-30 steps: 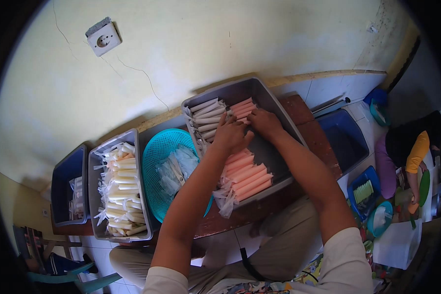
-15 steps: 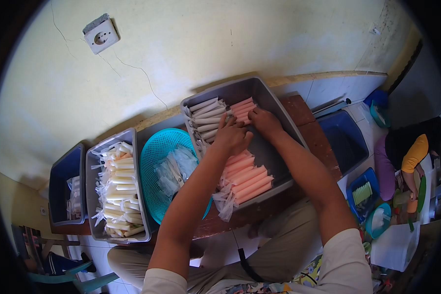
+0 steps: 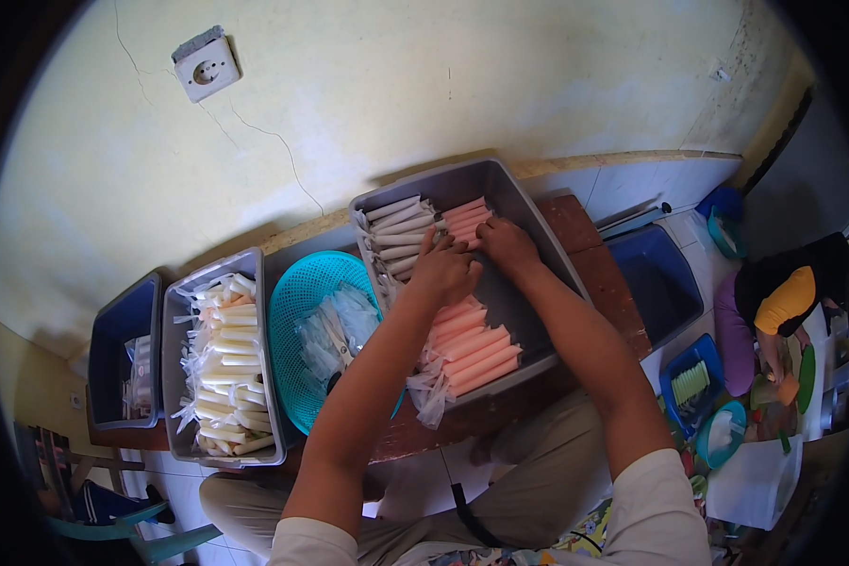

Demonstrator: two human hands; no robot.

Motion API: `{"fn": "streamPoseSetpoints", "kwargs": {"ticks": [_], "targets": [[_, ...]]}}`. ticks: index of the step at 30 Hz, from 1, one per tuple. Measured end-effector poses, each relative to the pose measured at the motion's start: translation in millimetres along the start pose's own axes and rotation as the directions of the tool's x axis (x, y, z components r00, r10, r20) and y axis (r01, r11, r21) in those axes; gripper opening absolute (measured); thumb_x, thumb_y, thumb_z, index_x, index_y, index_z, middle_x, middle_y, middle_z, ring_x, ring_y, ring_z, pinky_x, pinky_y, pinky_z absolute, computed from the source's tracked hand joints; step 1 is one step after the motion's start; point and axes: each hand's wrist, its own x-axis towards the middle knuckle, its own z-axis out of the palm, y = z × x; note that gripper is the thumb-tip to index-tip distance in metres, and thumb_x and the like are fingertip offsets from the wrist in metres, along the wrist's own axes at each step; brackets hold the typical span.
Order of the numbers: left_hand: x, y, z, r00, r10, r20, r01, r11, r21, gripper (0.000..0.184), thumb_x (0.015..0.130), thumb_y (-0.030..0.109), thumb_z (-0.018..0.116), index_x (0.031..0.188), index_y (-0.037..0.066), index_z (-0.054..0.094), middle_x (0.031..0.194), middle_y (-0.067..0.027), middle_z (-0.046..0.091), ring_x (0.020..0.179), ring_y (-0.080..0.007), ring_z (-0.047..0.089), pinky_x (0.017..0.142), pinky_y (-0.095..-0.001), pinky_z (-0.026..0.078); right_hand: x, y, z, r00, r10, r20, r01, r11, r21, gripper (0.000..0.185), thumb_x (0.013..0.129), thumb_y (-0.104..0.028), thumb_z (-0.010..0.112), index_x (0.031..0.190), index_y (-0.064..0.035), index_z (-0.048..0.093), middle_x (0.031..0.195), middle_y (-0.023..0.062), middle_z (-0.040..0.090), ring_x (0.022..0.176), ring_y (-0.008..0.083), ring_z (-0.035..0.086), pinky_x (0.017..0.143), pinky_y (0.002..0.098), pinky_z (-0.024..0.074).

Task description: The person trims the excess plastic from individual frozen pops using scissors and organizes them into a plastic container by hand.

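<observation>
A grey tray holds stick-shaped packs in clear plastic sleeves. Pale greyish sticks lie in a row along its left side. Pink sticks form a far group and a near group, with twisted plastic ends hanging over the near edge. My left hand is closed with bent fingers at the left end of the far pink group, beside the greyish sticks. My right hand is closed on the right end of a pink stick in that group. My fingers partly hide the stick between them.
Left of the tray stand a turquoise basket with plastic bags and scissors, a grey bin of cream-coloured sticks and a dark blue bin. A bench supports the tray. At right, another person's hand is near a blue container.
Both hands stay at the far pink group with only slight finger shifts. The view has moved a little. The other person's hand at right has moved down and left.
</observation>
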Motion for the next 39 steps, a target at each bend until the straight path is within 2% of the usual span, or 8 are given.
{"fn": "streamPoseSetpoints", "kwargs": {"ticks": [3,9,14,17,23,32,35,39], "targets": [[1.4,-3.7,5.6,1.0,0.008,-0.019,-0.008,1.0,-0.006,0.055,0.107,0.035,0.036,0.134,0.01,0.077,0.158,-0.0126,0.062,0.153,-0.0318,0.05,0.136,-0.057,0.009,-0.7,-5.9,-9.2,1.0,0.01,-0.018,-0.009,0.999,0.049,0.014,0.091,-0.017,0.073,0.102,-0.008,0.072,0.108,0.0135,0.072,0.11,0.0354,0.072,0.09,0.0485,0.0619],[0.7,-6.6,12.3,0.958,0.076,-0.275,-0.095,0.994,-0.055,0.049,0.107,0.032,0.041,0.133,0.009,0.075,0.143,-0.0134,0.071,0.14,-0.0306,0.061,0.135,-0.0592,0.016,-4.1,-16.0,-32.5,0.99,0.077,-0.118,-0.052,0.978,0.204,0.017,0.09,-0.011,0.074,0.106,-0.0055,0.075,0.109,0.0157,0.074,0.107,0.0388,0.072,0.093,0.0499,0.0596],[-4.2,-4.7,-14.1,0.89,0.039,-0.454,-0.179,0.947,-0.268,0.026,0.108,0.018,0.057,0.122,0.008,0.077,0.12,-0.0114,0.08,0.122,-0.0311,0.073,0.132,-0.059,0.02,-11.4,-20.8,-53.9,0.968,0.146,-0.203,-0.076,0.945,0.318,0.021,0.089,-0.005,0.078,0.11,-0.0022,0.076,0.106,0.0184,0.075,0.102,0.0395,0.074,0.09,0.0486,0.0601],[-7.9,-4.8,-28.5,0.846,-0.04,-0.531,-0.195,0.905,-0.378,0.02,0.106,0.013,0.063,0.119,0.008,0.077,0.111,-0.0109,0.081,0.111,-0.0319,0.076,0.13,-0.0585,0.026,-20.6,-35.4,-76.0,0.963,0.175,-0.203,-0.085,0.917,0.39,0.023,0.088,-0.002,0.08,0.11,-0.0009,0.076,0.103,0.0191,0.076,0.096,0.0367,0.077,0.086,0.0449,0.0624],[-45.9,11.9,-54.9,0.766,-0.034,-0.642,-0.248,0.905,-0.344,0.016,0.104,0.009,0.067,0.116,0.008,0.078,0.108,-0.0118,0.082,0.106,-0.0328,0.076,0.122,-0.0566,0.039,-32.6,-80.0,-112.8,0.953,0.151,-0.263,0.004,0.861,0.509,0.023,0.089,-0.003,0.081,0.111,-0.0011,0.077,0.103,0.0172,0.077,0.091,0.0286,0.079,0.078,0.0385,0.0656],[-115.6,36.7,-71.5,0.718,-0.063,-0.693,-0.251,0.905,-0.343,0.017,0.094,0.004,0.076,0.111,0.008,0.079,0.108,-0.0116,0.082,0.104,-0.0327,0.077,0.106,-0.0489,0.051,-60.5,-129.5,-149.4,0.98,0.051,-0.194,0.064,0.838,0.542,0.027,0.09,-0.007,0.082,0.117,-0.0042,0.077,0.105,0.014,0.078,0.091,0.026,0.078,0.079,0.0363,0.065],[-128.5,33.9,-61.8,0.773,-0.073,-0.63,-0.201,0.914,-0.353,0.022,0.09,0.002,0.079,0.111,0.007,0.078,0.109,-0.0114,0.081,0.104,-0.0326,0.077,0.099,-0.0451,0.054,-69.9,-131.2,-153.5,0.991,0.039,-0.126,0.035,0.845,0.534,0.029,0.09,-0.008,0.082,0.118,-0.0041,0.077,0.107,0.0138,0.078,0.094,0.0266,0.078,0.083,0.0372,0.0643],[-139.9,29.9,-49.5,0.8,-0.084,-0.593,-0.162,0.923,-0.35,0.024,0.089,0.004,0.08,0.113,0.009,0.078,0.112,-0.0099,0.081,0.108,-0.0312,0.076,0.106,-0.0466,0.051,-76.4,-124.0,-145.5,0.998,0.013,-0.061,0.019,0.87,0.493,0.029,0.09,-0.01,0.083,0.118,-0.0042,0.078,0.108,0.0149,0.079,0.097,0.0295,0.077,0.089,0.0402,0.0623]]}}
